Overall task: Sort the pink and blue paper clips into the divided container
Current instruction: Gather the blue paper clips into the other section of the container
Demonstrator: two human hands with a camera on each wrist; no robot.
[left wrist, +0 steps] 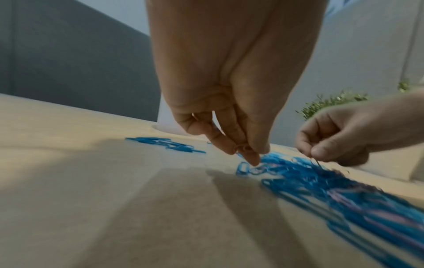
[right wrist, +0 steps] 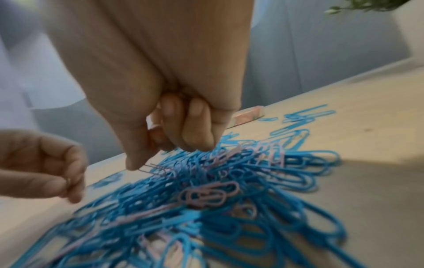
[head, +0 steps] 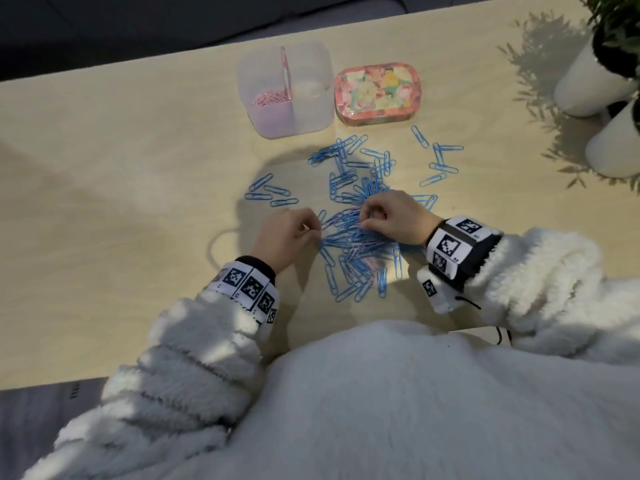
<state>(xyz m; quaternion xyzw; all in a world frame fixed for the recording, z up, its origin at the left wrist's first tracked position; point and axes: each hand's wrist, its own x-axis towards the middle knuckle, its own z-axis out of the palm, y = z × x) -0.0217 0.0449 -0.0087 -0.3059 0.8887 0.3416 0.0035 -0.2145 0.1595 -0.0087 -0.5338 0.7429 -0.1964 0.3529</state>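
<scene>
A heap of blue paper clips (head: pixel 353 237) with a few pink paper clips (right wrist: pixel 206 195) mixed in lies mid-table. My left hand (head: pixel 313 230) is at the heap's left edge, thumb and forefinger pinching a small pink clip (left wrist: pixel 242 147). My right hand (head: pixel 367 220) hovers over the heap's top, fingers curled, pinching the end of a pink clip (right wrist: pixel 158 167) that still lies partly in the heap. The translucent divided container (head: pixel 311 109) stands beyond; its left compartment holds pink clips (head: pixel 270 98), and its right compartment looks empty.
A floral tin (head: pixel 377 90) sits right of the container. Loose blue clips lie scattered to the left (head: pixel 272 195) and right (head: pixel 440 161) of the heap. White plant pots (head: pixel 588 81) stand at the table's far right corner.
</scene>
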